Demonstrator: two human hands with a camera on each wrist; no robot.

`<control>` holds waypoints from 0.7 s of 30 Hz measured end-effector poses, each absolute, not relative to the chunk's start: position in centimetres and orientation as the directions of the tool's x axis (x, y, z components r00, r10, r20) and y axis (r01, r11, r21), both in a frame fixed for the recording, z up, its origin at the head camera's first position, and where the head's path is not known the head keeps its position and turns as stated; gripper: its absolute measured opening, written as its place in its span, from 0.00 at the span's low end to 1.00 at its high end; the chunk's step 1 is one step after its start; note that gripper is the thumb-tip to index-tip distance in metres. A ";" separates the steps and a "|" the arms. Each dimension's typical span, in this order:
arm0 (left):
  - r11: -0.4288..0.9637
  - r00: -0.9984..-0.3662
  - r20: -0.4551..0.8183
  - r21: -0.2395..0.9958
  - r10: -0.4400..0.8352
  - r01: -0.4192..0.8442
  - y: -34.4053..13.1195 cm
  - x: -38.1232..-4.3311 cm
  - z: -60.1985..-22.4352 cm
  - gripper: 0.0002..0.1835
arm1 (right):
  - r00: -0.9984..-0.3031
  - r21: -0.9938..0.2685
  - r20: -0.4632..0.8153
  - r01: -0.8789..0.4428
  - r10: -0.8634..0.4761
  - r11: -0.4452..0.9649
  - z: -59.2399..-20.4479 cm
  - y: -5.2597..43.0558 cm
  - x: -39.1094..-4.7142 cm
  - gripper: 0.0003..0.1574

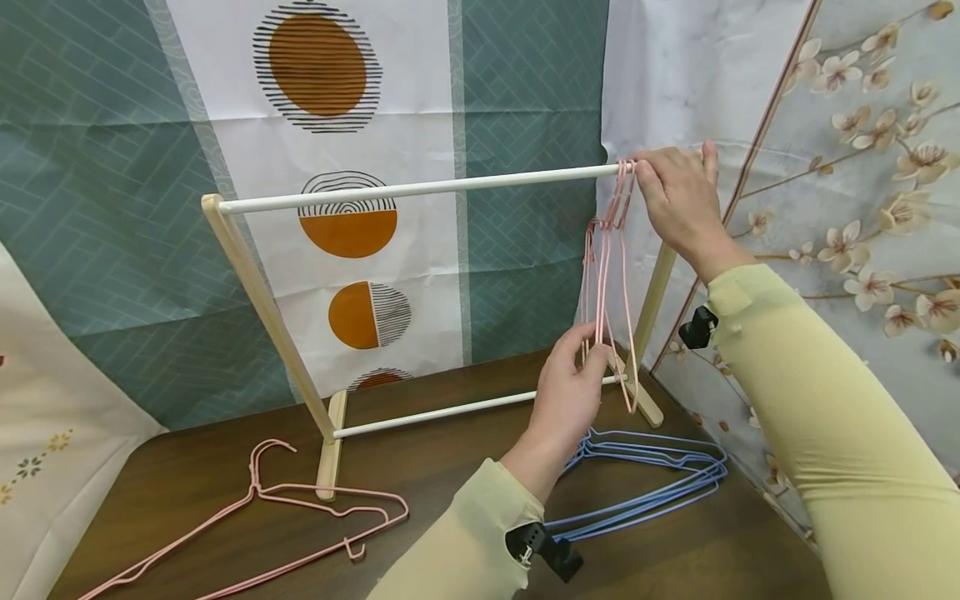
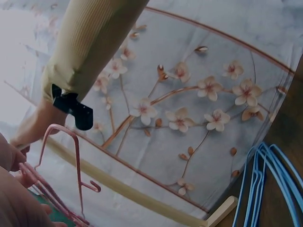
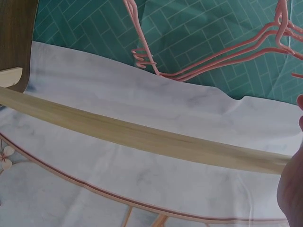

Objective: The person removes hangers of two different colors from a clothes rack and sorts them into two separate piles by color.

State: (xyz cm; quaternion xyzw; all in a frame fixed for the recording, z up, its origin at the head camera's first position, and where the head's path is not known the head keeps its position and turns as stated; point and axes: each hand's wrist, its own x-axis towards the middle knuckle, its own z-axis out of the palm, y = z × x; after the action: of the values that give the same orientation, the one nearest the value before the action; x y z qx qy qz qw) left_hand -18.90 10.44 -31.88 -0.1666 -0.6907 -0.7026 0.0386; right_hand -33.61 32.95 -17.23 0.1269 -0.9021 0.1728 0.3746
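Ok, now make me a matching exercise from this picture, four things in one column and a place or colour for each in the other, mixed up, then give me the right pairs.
Things
1. Hung pink hangers
2. Top bar
3. Blue hangers
4. Left post

Places and colours
A. Lying on the tabletop, toward the right
B. Pale wood
C. Near the bar's right end
D. White

Right pairs: 1-C, 2-D, 3-A, 4-B.
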 end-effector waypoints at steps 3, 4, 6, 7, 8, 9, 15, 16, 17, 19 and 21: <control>-0.029 -0.936 0.309 0.951 0.167 0.309 9.7 -19.0 -31.7 0.19 | -0.685 -0.220 0.722 -0.360 -0.097 0.907 -17.1 32.9 -33.6 0.34; -0.023 -0.935 0.317 0.948 0.160 0.318 9.5 -19.0 -31.7 0.20 | -0.685 -0.221 0.722 -0.359 -0.095 0.907 -17.1 33.0 -33.6 0.34; -0.016 -0.930 0.339 0.940 0.145 0.340 9.2 -19.1 -31.6 0.21 | -0.684 -0.223 0.723 -0.360 -0.094 0.906 -17.1 33.0 -33.5 0.34; -0.014 -0.925 0.354 0.935 0.138 0.355 9.1 -19.2 -31.6 0.21 | -0.684 -0.224 0.724 -0.360 -0.093 0.906 -17.1 33.0 -33.5 0.34; -0.013 -0.922 0.363 0.931 0.132 0.365 9.1 -19.2 -31.6 0.21 | -0.684 -0.224 0.723 -0.360 -0.093 0.906 -17.1 33.0 -33.5 0.34; -0.010 -0.922 0.369 0.929 0.120 0.370 9.0 -19.2 -31.6 0.21 | -0.684 -0.224 0.724 -0.360 -0.093 0.906 -17.1 33.0 -33.5 0.34; -0.045 -0.921 0.380 0.925 0.090 0.377 8.5 -19.2 -31.4 0.19 | -0.692 -0.221 0.714 -0.362 -0.103 0.905 -17.1 32.9 -33.6 0.34; -0.058 -0.919 0.384 0.923 0.087 0.380 8.4 -19.1 -31.3 0.19 | -0.694 -0.220 0.712 -0.363 -0.105 0.906 -17.1 32.9 -33.6 0.34; -0.073 -0.920 0.383 0.923 0.083 0.378 8.3 -19.1 -31.3 0.18 | -0.695 -0.220 0.712 -0.362 -0.105 0.906 -17.1 32.9 -33.6 0.34; -0.113 -0.920 0.383 0.921 0.081 0.373 8.1 -19.0 -31.1 0.18 | -0.694 -0.220 0.712 -0.362 -0.104 0.906 -17.2 32.9 -33.6 0.34; -0.156 -0.923 0.374 0.921 0.089 0.357 8.0 -19.0 -31.1 0.18 | -0.694 -0.222 0.713 -0.361 -0.102 0.906 -17.2 32.9 -33.6 0.34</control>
State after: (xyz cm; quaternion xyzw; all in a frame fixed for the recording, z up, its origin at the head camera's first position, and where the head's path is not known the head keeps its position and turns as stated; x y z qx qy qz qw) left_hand -19.04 8.01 -31.06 -0.1736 -0.6433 -0.7401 0.0906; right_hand -33.58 32.91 -17.19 0.1280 -0.9034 0.1752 0.3699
